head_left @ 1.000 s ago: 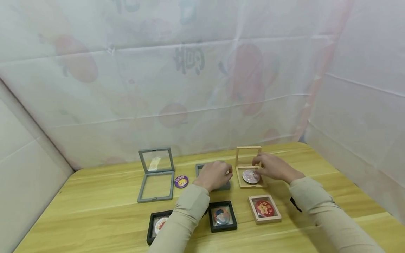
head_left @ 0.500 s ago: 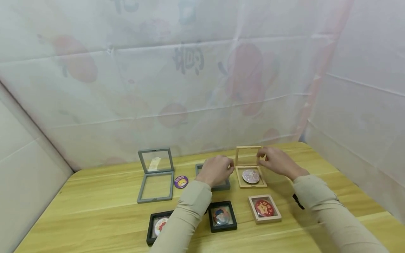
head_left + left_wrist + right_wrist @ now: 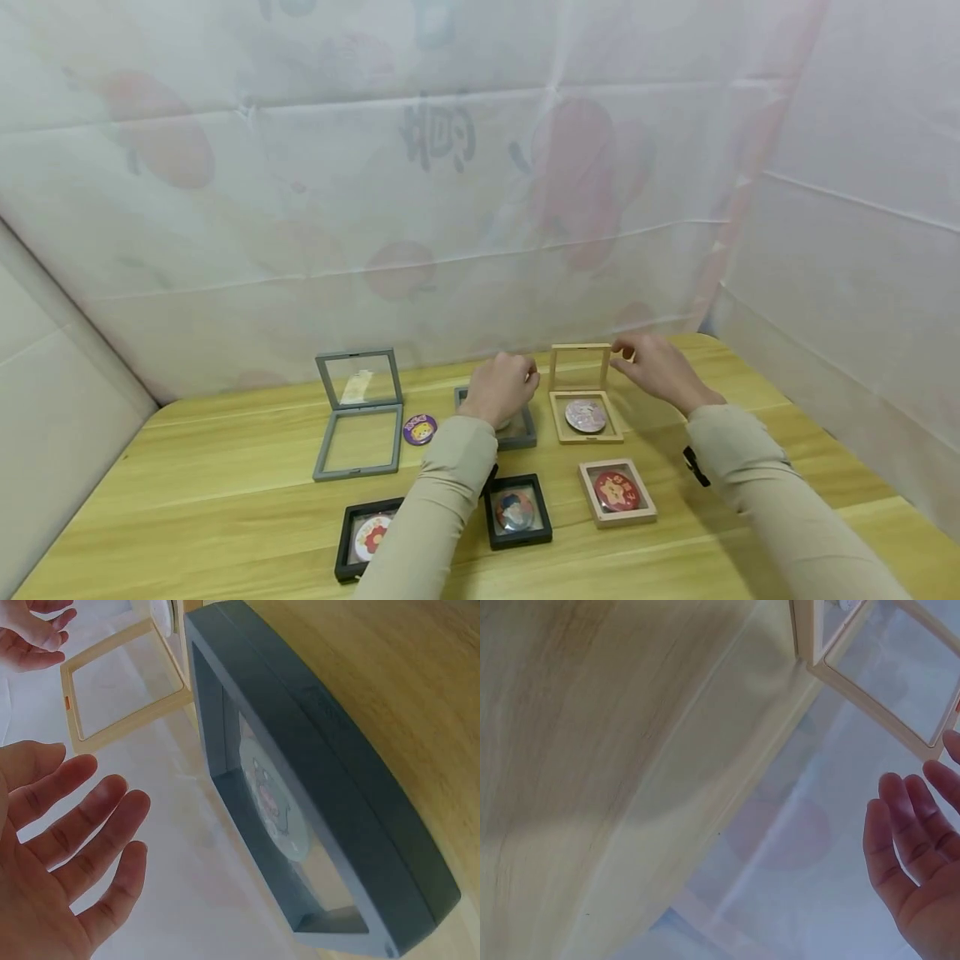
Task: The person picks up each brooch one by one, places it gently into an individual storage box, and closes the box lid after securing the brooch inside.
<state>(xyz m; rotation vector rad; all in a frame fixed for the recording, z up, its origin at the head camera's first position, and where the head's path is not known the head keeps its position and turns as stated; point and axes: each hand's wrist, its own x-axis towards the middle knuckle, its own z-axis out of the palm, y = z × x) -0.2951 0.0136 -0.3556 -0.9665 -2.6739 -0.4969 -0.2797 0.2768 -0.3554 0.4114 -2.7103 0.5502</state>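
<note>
My right hand (image 3: 660, 372) is beside the raised lid of a light wood-toned display frame (image 3: 557, 421), fingers loosely bent with nothing between them. The right wrist view has its fingertips (image 3: 891, 784) near the lid's corner (image 3: 930, 750). A pale, glittery round badge (image 3: 585, 416) lies in that frame's lower half. My left hand (image 3: 501, 390) hovers over a closed grey display frame (image 3: 315, 735), partly hiding it in the head view. Its fingers are relaxed and hold nothing, as the left wrist view shows. Inside the grey frame sits a whitish round badge (image 3: 274, 799).
Further left, another grey frame (image 3: 322, 450) stands unfolded, beside a purple badge (image 3: 420, 429). Nearer are two black frames (image 3: 520, 542) with badges, one partly behind the left sleeve, and a pale pink frame (image 3: 637, 518) with a red badge. A white printed curtain (image 3: 300, 208) hangs behind the table.
My right hand has moved away from the glittery badge, up to the right side of the raised lid. My left hand has shifted slightly over the closed grey frame. The head view has turned slightly.
</note>
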